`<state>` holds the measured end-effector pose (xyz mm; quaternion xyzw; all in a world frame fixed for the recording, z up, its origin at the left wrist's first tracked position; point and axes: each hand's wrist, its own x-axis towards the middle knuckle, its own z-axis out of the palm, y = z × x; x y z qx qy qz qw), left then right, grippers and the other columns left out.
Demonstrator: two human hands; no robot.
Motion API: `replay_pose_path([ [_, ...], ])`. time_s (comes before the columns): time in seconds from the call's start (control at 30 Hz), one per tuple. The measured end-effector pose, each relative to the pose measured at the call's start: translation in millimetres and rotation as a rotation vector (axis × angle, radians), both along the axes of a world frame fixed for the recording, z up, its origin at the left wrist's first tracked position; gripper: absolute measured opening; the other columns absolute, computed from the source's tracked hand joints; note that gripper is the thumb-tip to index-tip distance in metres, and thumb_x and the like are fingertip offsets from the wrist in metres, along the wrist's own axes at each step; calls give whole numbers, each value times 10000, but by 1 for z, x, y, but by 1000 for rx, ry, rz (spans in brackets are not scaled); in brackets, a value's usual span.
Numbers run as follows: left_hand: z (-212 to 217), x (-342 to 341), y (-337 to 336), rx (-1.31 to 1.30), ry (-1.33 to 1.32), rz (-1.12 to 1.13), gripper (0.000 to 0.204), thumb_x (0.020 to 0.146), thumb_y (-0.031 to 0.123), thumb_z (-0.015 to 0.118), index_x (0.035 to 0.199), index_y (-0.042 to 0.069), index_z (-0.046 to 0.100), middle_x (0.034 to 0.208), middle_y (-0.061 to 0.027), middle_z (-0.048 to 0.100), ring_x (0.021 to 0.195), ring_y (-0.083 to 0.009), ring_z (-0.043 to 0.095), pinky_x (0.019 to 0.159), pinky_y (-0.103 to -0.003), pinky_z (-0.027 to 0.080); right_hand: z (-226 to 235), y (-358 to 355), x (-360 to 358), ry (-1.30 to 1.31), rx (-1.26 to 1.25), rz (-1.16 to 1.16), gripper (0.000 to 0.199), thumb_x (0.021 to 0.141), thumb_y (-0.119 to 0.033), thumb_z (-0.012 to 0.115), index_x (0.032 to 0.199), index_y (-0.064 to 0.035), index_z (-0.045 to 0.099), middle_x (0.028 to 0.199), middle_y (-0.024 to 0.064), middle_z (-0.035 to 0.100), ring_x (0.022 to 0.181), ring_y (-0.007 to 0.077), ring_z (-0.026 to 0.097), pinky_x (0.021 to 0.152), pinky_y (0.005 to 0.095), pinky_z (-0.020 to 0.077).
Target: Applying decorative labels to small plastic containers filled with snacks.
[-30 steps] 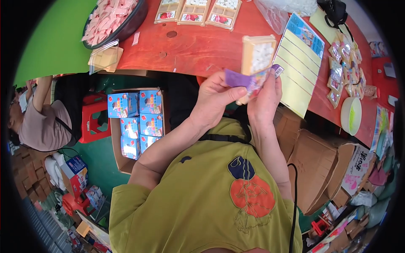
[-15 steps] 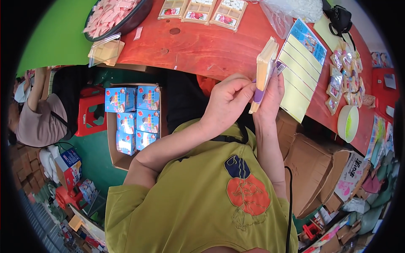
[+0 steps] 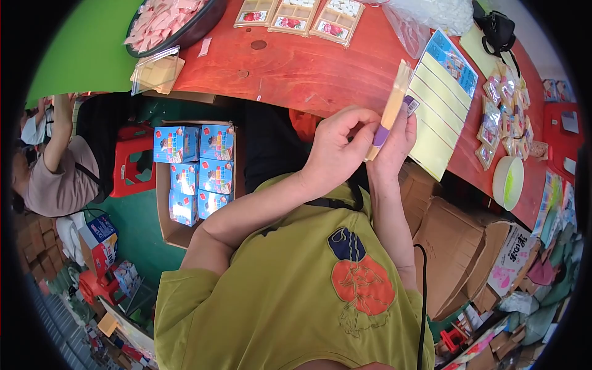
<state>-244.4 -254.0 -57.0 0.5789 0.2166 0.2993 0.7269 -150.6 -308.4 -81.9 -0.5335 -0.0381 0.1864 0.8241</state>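
Red wooden table (image 3: pixel 308 68) fills the upper pic, edge running L to R and bending down at right. Green sheet (image 3: pixel 80 49) covers its far-left end. On it, biggest first: pale-yellow card (image 3: pixel 441 117) w/ purple lines & blue printed top end, lying just right of the hands; dark round bowl (image 3: pixel 176 21) of pink pieces top left; three flat compartment trays (image 3: pixel 299 15) w/ red-and-white labels, in a row at top centre; clear bag (image 3: pixel 425 15) of white bits top right; cluster of small clear sachets (image 3: pixel 509 117) along the right edge; white bowl w/ green inside (image 3: pixel 509 182) lower right; small clear packet of tan slips (image 3: pixel 157 71) by the dark bowl.

Below the table: open carton (image 3: pixel 166 209) packed w/ blue printed boxes (image 3: pixel 194 166), approx six showing; red stool (image 3: pixel 132 166) to its left; brown cartons (image 3: pixel 453 253) at right.

Flat packet (image 3: pixel 394 105), clear wrap, yellow-tan w/ purple band low down, held edge-on & upright just above table edge, centre-right. Left hand (image 3: pixel 336 151) pinches it closed at the purple band; right hand (image 3: pixel 394 148) is closed round its lower end from behind, fingers wrapped.

Floor green, cluttered w/ boxes & bags. Another person's arm (image 3: pixel 55 132) at far left.
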Motion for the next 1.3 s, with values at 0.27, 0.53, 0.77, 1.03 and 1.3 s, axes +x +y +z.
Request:
replay_pose_path([
  [0.27,6,-15,6,-116,91,-72,322,848,-21,677,1165,17,637,1008,-23,677,825,-70,598,716,-244,486,-9,-6,1,-237,-50,-106,202,1044,-196,478,1060,-23,580,923,24,632,833,74,581,728,245,491],
  [0.53,19,-54,74,469,-161,-460,222,727,-43,732,932,27,683,1008,-95,653,939,-241,618,803,-331,501,58,-67,32,-796,-139,693,144,873,1,589,977,16,687,985,97,614,901,202,562,797,310,451],
  [0.77,33,-48,59,654,-217,-554,201,763,23,737,954,19,675,1062,-133,630,1005,-321,599,841,-382,505,87,-57,31,-821,-158,1032,132,786,3,674,915,14,701,872,89,607,841,235,542,756,331,431],
  [1.03,8,-43,30,676,-223,-355,299,750,-18,750,1034,-3,659,1066,-171,633,1007,-337,634,886,-442,531,67,-65,29,-479,-282,1073,412,836,-23,701,1211,-52,530,1018,25,535,936,125,506,830,287,423],
  [1.3,24,-30,37,935,-228,-309,304,736,-32,742,1026,13,664,1102,-184,626,955,-312,635,799,-379,528,35,-59,17,-460,-179,831,277,925,-34,601,1159,-63,454,1106,59,502,985,123,490,872,264,419],
])
